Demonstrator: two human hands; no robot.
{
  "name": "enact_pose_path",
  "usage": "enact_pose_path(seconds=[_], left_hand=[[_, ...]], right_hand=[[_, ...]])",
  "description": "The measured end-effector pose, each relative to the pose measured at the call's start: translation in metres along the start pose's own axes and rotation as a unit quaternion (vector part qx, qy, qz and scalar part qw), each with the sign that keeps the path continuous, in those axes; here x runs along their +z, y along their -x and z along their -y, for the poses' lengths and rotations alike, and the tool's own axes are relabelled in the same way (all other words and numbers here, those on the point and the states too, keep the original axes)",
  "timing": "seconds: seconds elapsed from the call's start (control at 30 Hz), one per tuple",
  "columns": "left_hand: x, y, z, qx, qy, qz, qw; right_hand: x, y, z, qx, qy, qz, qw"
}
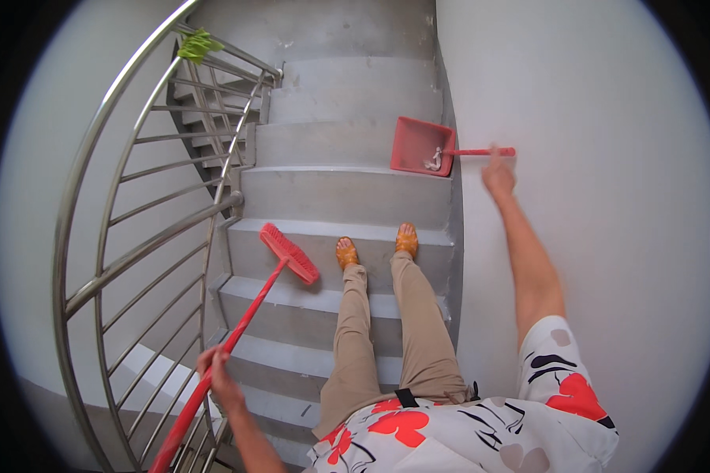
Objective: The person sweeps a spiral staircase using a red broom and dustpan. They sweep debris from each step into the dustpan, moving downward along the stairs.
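My left hand (220,373) grips the long red handle of a broom (249,313). The broom's red bristle head (290,253) is tilted over a stair tread, left of my feet. My right hand (499,174) is closed around the short red handle of a dustpan (414,142), held out beside the right wall. A crumpled whitish scrap (435,159) lies in the pan near its handle side. The pan appears over the edge of a higher step; whether it touches the step I cannot tell.
Grey concrete stairs (343,192) run up ahead of me. On the left stands a stainless steel railing (154,255), with a green cloth (199,45) on its upper part. A plain white wall (615,177) borders the right side. My feet wear orange-brown sandals (347,254).
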State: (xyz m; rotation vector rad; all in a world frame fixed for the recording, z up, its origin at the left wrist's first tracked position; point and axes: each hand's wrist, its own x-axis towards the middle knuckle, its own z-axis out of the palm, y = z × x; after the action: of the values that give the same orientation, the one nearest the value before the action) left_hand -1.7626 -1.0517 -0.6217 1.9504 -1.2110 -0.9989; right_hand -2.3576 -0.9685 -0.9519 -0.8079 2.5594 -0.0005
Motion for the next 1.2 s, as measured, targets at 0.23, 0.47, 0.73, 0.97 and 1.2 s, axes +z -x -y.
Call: enact_pose_path(seconds=[0.23,0.47,0.73,0.97,1.2], left_hand=[[0.116,-0.031,0.025,0.123,-0.086,0.294,0.944],[0.203,0.033,-0.029,0.365,-0.238,0.381,0.816],[0.198,-0.021,0.0,0.416,-0.245,0.453,0.75],[0.177,-0.16,0.098,0.383,-0.323,0.427,0.753],[0.167,-0.19,0.109,0.327,-0.344,0.497,0.726]], right_hand=[[-0.065,0.238,0.143,-0.262,-0.443,0.247,0.821],[-0.284,0.361,0.186,-0.174,-0.755,0.043,0.63],[-0.28,0.403,0.19,-0.132,-0.653,0.006,0.746],[-0.149,0.405,0.302,-0.007,-0.722,0.061,0.689],[-0.073,0.369,0.357,-0.113,-0.605,0.162,0.772]])
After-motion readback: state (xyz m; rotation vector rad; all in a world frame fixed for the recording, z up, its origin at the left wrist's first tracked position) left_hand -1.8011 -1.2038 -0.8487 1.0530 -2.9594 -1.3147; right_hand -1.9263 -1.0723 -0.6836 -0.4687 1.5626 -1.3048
